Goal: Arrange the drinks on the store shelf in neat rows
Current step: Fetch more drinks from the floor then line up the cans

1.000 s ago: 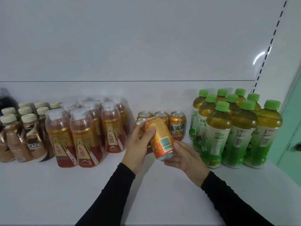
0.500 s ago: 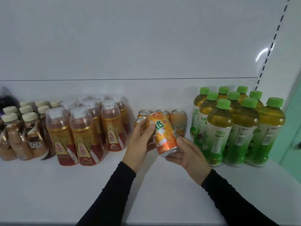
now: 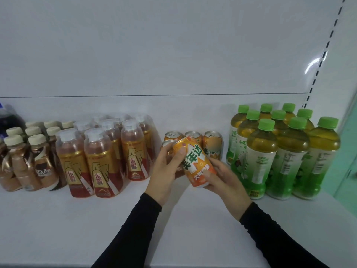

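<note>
An orange soda can (image 3: 195, 163) is tilted above the white shelf (image 3: 77, 225), its green-lettered label facing me. My left hand (image 3: 166, 169) grips its upper part with the thumb across the top. My right hand (image 3: 226, 180) holds its lower end from the right. Behind it stand several more orange cans (image 3: 212, 144), partly hidden by my hands. Green-capped tea bottles (image 3: 280, 151) stand in rows at the right. Gold-and-red drink bottles (image 3: 100, 155) stand at the left of centre, with cream-capped coffee bottles (image 3: 29, 161) further left.
A dark large bottle (image 3: 7, 118) shows at the far left edge. The white back panel (image 3: 173, 55) rises behind the drinks. A slotted upright (image 3: 324, 55) runs up at the right. Bare shelf lies in front of the drinks, under my arms.
The can has turned in my hands from its barcode side to its lettered front. Both hands stay in about the same place.
</note>
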{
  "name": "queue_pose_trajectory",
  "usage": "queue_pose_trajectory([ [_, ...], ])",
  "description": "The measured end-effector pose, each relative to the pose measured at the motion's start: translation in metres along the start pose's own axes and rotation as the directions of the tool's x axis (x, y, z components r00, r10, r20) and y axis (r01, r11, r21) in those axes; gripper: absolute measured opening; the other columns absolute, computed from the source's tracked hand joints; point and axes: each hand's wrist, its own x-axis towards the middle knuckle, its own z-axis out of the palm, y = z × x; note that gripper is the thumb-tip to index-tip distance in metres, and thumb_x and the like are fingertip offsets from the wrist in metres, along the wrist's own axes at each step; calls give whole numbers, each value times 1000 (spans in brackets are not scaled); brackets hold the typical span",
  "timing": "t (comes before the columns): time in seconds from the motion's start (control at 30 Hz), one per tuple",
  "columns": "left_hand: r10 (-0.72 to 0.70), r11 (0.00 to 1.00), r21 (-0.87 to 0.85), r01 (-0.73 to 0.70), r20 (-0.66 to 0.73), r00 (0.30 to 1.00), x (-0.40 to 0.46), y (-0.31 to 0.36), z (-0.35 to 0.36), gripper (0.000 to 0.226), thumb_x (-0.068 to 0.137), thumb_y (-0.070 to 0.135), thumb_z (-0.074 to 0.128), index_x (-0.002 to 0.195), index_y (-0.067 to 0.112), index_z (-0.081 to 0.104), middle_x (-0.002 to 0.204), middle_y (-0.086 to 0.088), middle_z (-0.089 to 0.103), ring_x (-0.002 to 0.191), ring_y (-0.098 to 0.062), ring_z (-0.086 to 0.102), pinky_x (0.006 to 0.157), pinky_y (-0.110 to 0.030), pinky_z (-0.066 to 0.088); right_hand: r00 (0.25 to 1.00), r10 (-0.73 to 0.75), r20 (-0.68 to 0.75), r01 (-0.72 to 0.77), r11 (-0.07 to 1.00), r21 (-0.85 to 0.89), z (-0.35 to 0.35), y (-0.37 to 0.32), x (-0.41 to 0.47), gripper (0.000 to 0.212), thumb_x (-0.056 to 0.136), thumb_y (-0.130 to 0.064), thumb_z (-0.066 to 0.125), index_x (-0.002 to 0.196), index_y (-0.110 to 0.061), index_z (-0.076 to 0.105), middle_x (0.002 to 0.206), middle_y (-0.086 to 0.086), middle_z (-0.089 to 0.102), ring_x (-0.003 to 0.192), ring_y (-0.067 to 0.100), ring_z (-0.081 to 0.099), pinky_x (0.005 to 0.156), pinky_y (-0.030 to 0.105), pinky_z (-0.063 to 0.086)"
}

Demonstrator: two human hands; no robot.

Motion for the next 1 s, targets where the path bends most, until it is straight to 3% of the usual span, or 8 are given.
queue_pose_trajectory([
  [0.1,-36,999,-39,37,37,999,0,-2,-2,51,88,33,65,134,15,56,117,-10,71,101,-22,70,75,-32,57,994,105,24,-107,986,131,1,0,-1,48,78,-38,62,123,-21,59,109,4,74,99,22,71,81,35,57],
  [0.23,-47,997,-62,47,5,999,0,-1,-2,53,83,30,70,132,13,58,118,-14,71,98,-23,71,73,-33,58,996,78,32,-78,997,1,3,-1,-4,45,79,-45,59,121,-30,56,112,-3,70,98,12,70,81,31,58],
  [0.33,-35,998,-53,34,-21,999,-1,-1,-1,54,81,28,73,131,15,57,118,-10,72,105,-26,71,77,-39,60,999,-19,46,30,962,-272,6,-1,-6,72,73,-61,75,133,-35,45,121,-17,60,105,0,63,86,25,57],
  [0.4,-32,999,-40,31,-19,999,-1,-2,-1,56,81,29,74,132,16,56,119,-8,71,106,-26,71,80,-41,61,999,-37,26,43,947,-319,5,3,-5,88,61,-64,75,137,-32,45,123,-15,61,108,3,63,89,29,57],
  [0.67,-55,996,-67,58,38,998,-1,0,0,53,87,37,69,133,14,57,121,-13,69,102,-25,70,77,-36,57,986,111,126,-130,979,158,0,1,-3,57,80,-42,60,131,-16,52,114,14,71,100,37,69,76,35,57],
  [0.8,-24,998,-59,24,0,1000,-2,1,0,52,84,29,70,132,13,57,117,-12,72,104,-29,71,75,-37,60,997,58,49,-58,998,-11,2,-1,-3,57,79,-59,68,127,-34,51,119,-7,68,106,10,67,81,27,57],
  [0.87,-5,998,-55,4,-28,1000,-2,0,1,53,82,26,71,131,15,57,114,-9,73,102,-26,72,72,-35,60,1000,-8,29,14,978,-210,2,-3,-5,73,66,-68,74,128,-43,45,123,-17,61,105,-2,63,83,21,55],
  [1.0,35,999,-28,-37,-56,998,-2,-1,2,55,78,28,75,129,20,59,114,-7,73,102,-25,72,69,-32,59,999,-41,-17,36,967,-252,1,-1,-5,75,67,-43,83,131,-33,46,115,-12,66,99,1,66,82,21,56],
])
